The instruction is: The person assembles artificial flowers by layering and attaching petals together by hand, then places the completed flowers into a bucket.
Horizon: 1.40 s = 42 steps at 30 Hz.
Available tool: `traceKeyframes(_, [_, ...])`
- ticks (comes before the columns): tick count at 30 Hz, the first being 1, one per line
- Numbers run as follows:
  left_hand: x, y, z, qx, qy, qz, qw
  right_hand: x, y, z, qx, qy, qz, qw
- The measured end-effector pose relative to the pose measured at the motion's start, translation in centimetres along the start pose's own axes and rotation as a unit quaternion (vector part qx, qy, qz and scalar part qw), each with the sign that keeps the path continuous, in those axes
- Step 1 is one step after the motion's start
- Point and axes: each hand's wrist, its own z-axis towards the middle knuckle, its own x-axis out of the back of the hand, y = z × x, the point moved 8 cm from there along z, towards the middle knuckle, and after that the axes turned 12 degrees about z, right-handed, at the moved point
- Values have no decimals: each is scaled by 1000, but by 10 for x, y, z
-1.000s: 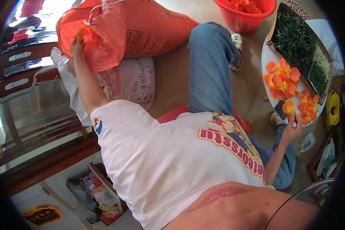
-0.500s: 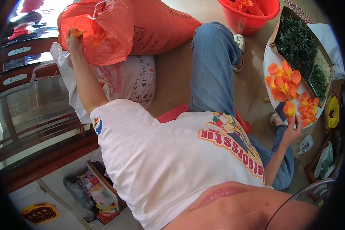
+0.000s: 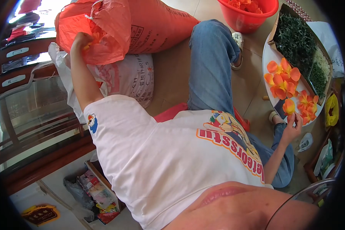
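While the person's left arm reaches to the open mouth of the red sack, the right hand is at the round white table. Its thumb and fingers are closed in a narrow pinch on the underside of an orange-yellow flower, whose petals sit just beyond the fingertips, outside the grip. One cluster of orange petals lies on the table farther from the hand; a smaller orange cluster is just beside the held flower. Alongside them is a shallow box bearing dark green sprigs, with small white pieces toward one end.

The left hand is curled inside the sack's mouth, next to loose orange petals; whether its fingers grip any cannot be told. The red sack rests against a white printed sack. Near the table stands a red basin containing orange petals.
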Motion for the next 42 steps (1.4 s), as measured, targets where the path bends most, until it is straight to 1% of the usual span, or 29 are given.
traceKeyframes(1, [4, -5, 6, 9, 16, 0, 1000, 1, 1, 0, -1, 1, 1, 1000])
traceKeyframes(2, [21, -10, 9, 6, 106, -11, 994, 1, 2, 0, 2, 0, 0, 1000])
traceKeyframes(4, [56, -9, -3, 3, 280, -32, 959, 0, 4, 0, 8, -6, -1, 1000])
traceKeyframes(6, [76, -9, -26, 17, 357, -162, 920, 0, 6, 0, -4, -9, 8, 1000])
traceKeyframes(7, [86, -9, -39, 24, 392, -225, 891, 0, 7, 0, -9, -11, 12, 1000])
traceKeyframes(10, [97, -19, -44, 38, 400, -349, 846, -1, 5, 0, -12, -15, 4, 1000])
traceKeyframes(13, [97, -11, -47, -7, 370, -524, 767, 0, 0, 1, 4, -13, 1, 1000])
traceKeyframes(16, [106, 31, -67, -75, 329, -595, 729, 7, -2, 0, -21, 11, -5, 1000])
traceKeyframes(19, [120, 98, -111, -163, 305, -638, 688, 20, -5, 1, 9, 61, 53, 997])
traceKeyframes(22, [126, 156, -149, -225, 243, -625, 706, 28, -51, 6, 69, 126, 49, 988])
traceKeyframes(23, [126, 187, -178, -234, 260, -608, 712, 29, -62, 9, 105, 128, 59, 984])
traceKeyframes(24, [120, 219, -201, -224, 253, -635, 695, 32, -70, 9, 137, 131, 62, 980])
traceKeyframes(25, [111, 243, -226, -216, 264, -606, 719, 31, -80, 8, 149, 134, 66, 977])
traceKeyframes(26, [103, 273, -251, -249, 295, -516, 765, 29, -94, 5, 159, 140, 62, 975])
traceKeyframes(27, [93, 304, -275, -278, 332, -420, 798, 20, -115, 2, 169, 108, 89, 976])
traceKeyframes(28, [83, 336, -301, -303, 373, -328, 813, 11, -124, -6, 134, 76, 117, 981])
traceKeyframes(29, [41, 364, -299, -217, 178, -591, 756, -1, -126, -10, 89, 18, 177, 980])
traceKeyframes(30, [26, 399, -318, -321, 190, -518, 770, -16, -127, -16, 30, -63, 241, 968])
traceKeyframes(31, [6, 430, -338, -422, 211, -442, 762, -32, -131, -23, -50, -136, 343, 928])
traceKeyframes(32, [-16, 461, -361, -470, 187, -423, 752, -44, -127, -37, -187, -159, 440, 864])
traceKeyframes(33, [-35, 485, -388, -512, 170, -400, 741, -50, -123, -45, -249, -173, 481, 823])
traceKeyframes(34, [-52, 507, -414, -593, 139, -390, 691, -56, -118, -55, -304, -190, 526, 771])
traceKeyframes(35, [-66, 524, -439, -665, 112, -375, 637, -54, -112, -62, -327, -174, 562, 740])
traceKeyframes(37, [-95, 543, -476, -753, 120, -322, 561, -52, -95, -76, -365, -147, 630, 669])
traceKeyframes(40, [-118, 556, -507, -819, 143, -260, 491, -46, -73, -82, -446, -66, 638, 625])
traceKeyframes(42, [-125, 561, -517, -835, 154, -226, 477, -46, -63, -83, -449, -62, 621, 639])
